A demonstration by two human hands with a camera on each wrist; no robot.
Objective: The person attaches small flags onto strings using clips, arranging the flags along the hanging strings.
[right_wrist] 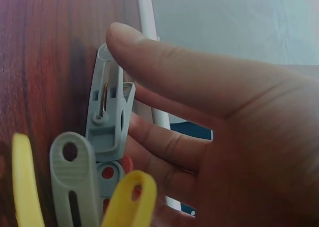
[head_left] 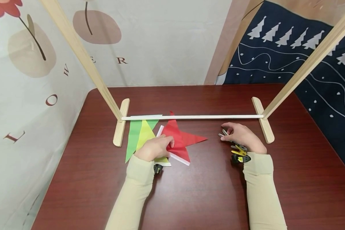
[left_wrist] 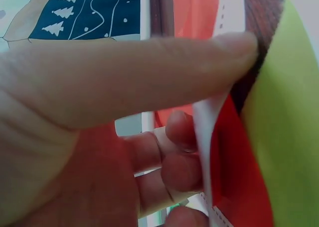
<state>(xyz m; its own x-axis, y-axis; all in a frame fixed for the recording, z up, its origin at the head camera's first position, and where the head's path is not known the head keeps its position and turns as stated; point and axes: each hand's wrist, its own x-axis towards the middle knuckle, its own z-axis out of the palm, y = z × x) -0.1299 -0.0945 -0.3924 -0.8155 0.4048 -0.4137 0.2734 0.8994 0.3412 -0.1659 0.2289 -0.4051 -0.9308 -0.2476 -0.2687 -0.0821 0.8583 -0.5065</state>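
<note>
My left hand (head_left: 155, 147) pinches a red triangular pennant (head_left: 175, 132) by its white edge strip, thumb on the near side and fingers behind. Two red pennants overlap there. Under and left of that hand lie a yellow-green pennant (head_left: 145, 132) and a green pennant (head_left: 133, 137). My right hand (head_left: 242, 135) holds a grey clothespin (right_wrist: 107, 107) between thumb and fingers, low over the table. Below its palm sit several more clothespins, among them a pale grey clothespin (right_wrist: 72, 162) and a yellow clothespin (right_wrist: 130, 199); the palm partly hides them in the head view.
A thin white rod (head_left: 212, 117) spans low between two wooden feet, the left foot (head_left: 120, 127) and the right foot (head_left: 264, 124). From them rise wooden posts, left (head_left: 83, 60) and right (head_left: 307, 67). A pale curtain (head_left: 166, 48) hangs behind the brown table (head_left: 204, 198).
</note>
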